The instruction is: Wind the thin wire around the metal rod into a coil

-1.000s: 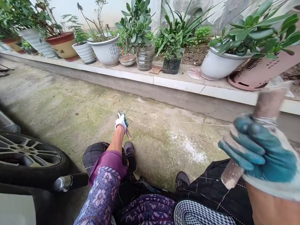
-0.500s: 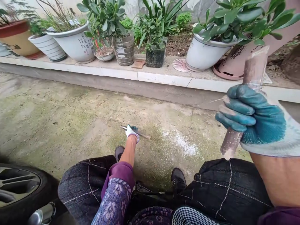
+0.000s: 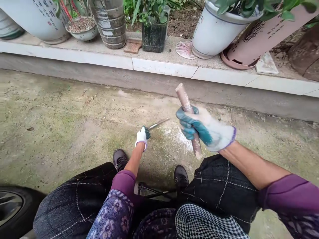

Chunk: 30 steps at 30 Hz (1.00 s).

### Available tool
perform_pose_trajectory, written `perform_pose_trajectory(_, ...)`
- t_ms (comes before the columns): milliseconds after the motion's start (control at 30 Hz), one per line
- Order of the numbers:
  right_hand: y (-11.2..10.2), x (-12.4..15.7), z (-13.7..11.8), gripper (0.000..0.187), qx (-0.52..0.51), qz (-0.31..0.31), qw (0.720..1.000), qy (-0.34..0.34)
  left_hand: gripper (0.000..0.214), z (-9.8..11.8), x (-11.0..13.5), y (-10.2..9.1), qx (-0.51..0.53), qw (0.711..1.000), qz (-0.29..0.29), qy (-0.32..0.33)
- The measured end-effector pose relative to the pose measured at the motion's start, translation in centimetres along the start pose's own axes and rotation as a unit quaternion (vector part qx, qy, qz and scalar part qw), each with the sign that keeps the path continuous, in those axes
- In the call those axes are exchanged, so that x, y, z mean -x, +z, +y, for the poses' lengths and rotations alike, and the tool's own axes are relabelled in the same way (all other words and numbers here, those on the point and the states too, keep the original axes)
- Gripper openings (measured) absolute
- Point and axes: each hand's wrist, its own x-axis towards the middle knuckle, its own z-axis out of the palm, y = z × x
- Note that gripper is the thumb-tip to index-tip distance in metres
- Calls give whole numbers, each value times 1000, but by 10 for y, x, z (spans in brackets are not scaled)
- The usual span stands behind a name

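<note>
My left hand (image 3: 142,136), in a white and teal glove, is stretched out low over the concrete ground and closed round a thin metal tool (image 3: 158,123) that points up and to the right. In front of my knees, my right hand (image 3: 203,130), gloved the same way, grips a dusty brown wooden handle (image 3: 188,119) held nearly upright. A white powdery patch (image 3: 179,137) marks the ground between the two hands. My shoes (image 3: 120,158) rest on the mossy concrete.
A raised tiled ledge (image 3: 161,68) runs across the back with several plant pots (image 3: 213,31), a black pot (image 3: 153,36) and a pink drain cover (image 3: 184,49). A car tyre (image 3: 11,207) sits at the lower left.
My right hand has dropped from the right edge toward the middle, bringing the handle near the white patch. The left hand's tool has swung to point right. The view has tilted down.
</note>
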Motion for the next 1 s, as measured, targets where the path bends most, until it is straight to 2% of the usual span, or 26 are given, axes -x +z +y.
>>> perform_pose_trajectory(67,7,-9,3,36,14,27,999,-17,35,9,23,16,-39,998,-36,27)
perform_pose_trajectory(133,12,-18,5,35,32,55,997,-33,40,26,53,35,-86,987,-118,66)
perform_pose_trajectory(167,13,-22,6,35,44,66,996,-40,43,37,69,45,-106,978,-158,86)
perform_pose_trajectory(267,13,-32,11,30,69,86,991,-75,43,78,116,62,-165,944,-208,197)
perform_pose_trajectory(367,15,-36,13,26,77,97,987,-107,35,125,154,59,-236,902,-239,270)
perform_pose_trajectory(467,19,-30,8,23,80,107,987,-88,34,165,181,42,-264,885,-203,326)
perform_pose_trajectory(567,23,-18,-3,22,89,94,988,-84,33,190,198,28,-257,872,-194,367)
perform_pose_trajectory(700,22,-3,-10,18,131,118,974,-139,26,197,210,29,-214,887,-191,362)
perform_pose_trajectory(833,14,4,-4,17,141,140,972,-123,19,188,214,39,-192,902,-210,325)
perform_pose_trajectory(1000,6,3,4,29,91,143,978,-125,17,179,214,43,-193,906,-216,308)
